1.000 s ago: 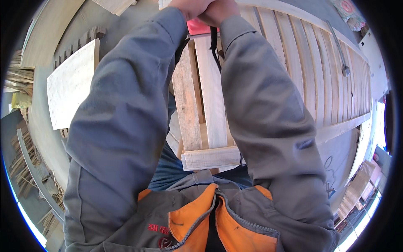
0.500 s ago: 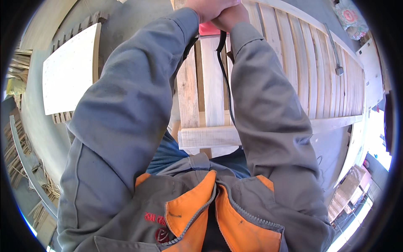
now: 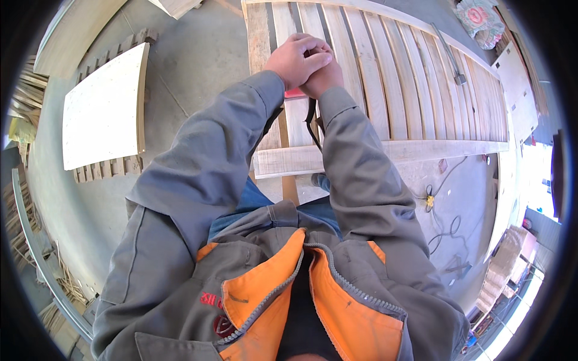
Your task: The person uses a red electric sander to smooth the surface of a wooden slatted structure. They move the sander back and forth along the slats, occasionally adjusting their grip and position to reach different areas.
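Observation:
Both my hands are closed together over a red corded power tool (image 3: 294,93), mostly hidden under them. My left hand (image 3: 295,62) lies on the left with its fingers across the right one. My right hand (image 3: 326,77) is wrapped low on the right side; what its fingers grip is covered. A black cord (image 3: 310,118) hangs from the tool toward me. Beneath is a pale slatted wooden frame (image 3: 367,66), where the tool sits over a slat at the left end, a short way beyond the near rail (image 3: 421,148).
A hammer (image 3: 459,79) lies across the slats at the right. To the left, a white panel (image 3: 103,108) rests on a slatted wooden base. Cables with a yellow connector (image 3: 429,201) lie on the floor at right. A printed sack (image 3: 480,23) is at far right.
My hands and the red tool have come back toward me along the slats, closer to the near rail. The view has shifted, showing more floor at the right.

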A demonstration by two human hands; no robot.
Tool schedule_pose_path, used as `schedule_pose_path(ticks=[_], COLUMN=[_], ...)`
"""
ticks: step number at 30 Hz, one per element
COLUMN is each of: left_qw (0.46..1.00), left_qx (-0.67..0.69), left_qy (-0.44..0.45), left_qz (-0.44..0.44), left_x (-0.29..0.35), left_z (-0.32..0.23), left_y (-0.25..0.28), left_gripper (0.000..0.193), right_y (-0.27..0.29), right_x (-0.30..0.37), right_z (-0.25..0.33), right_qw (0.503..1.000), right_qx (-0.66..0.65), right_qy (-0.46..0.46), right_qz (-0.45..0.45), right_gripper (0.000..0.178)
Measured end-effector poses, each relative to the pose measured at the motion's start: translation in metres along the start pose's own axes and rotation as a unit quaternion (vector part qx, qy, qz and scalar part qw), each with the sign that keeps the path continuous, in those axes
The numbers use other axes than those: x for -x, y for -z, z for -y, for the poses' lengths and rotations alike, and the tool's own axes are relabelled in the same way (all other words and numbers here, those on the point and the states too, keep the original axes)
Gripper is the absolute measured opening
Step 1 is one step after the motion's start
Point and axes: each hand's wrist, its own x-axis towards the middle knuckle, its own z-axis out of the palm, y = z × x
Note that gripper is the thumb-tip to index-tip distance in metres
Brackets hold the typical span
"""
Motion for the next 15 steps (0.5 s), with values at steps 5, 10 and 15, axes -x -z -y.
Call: schedule_pose_path(ticks=[5, 10, 15], left_qw=[1.000, 1.000, 0.999], left_qx=[0.012, 0.008, 0.018], left_qy=[0.007, -0.025, -0.039], left_qz=[0.013, 0.005, 0.000], left_x=[0.038, 0.062, 0.078], left_z=[-0.020, -0.017, -0.028], left_y=[-0.009, -0.017, -0.022], left_gripper=[0.031, 0.032, 0.031], right_y=[0.007, 0.002, 0.001], right_x=[0.042, 0.068, 0.089], right_z=[0.011, 0.018, 0.021], right_qw=[1.000, 0.998, 0.998], right_qx=[-0.001, -0.050, -0.056], right_qy=[-0.009, -0.031, -0.029], right_qz=[0.019, 0.019, 0.002], right_gripper=[0.053, 0.058, 0.064])
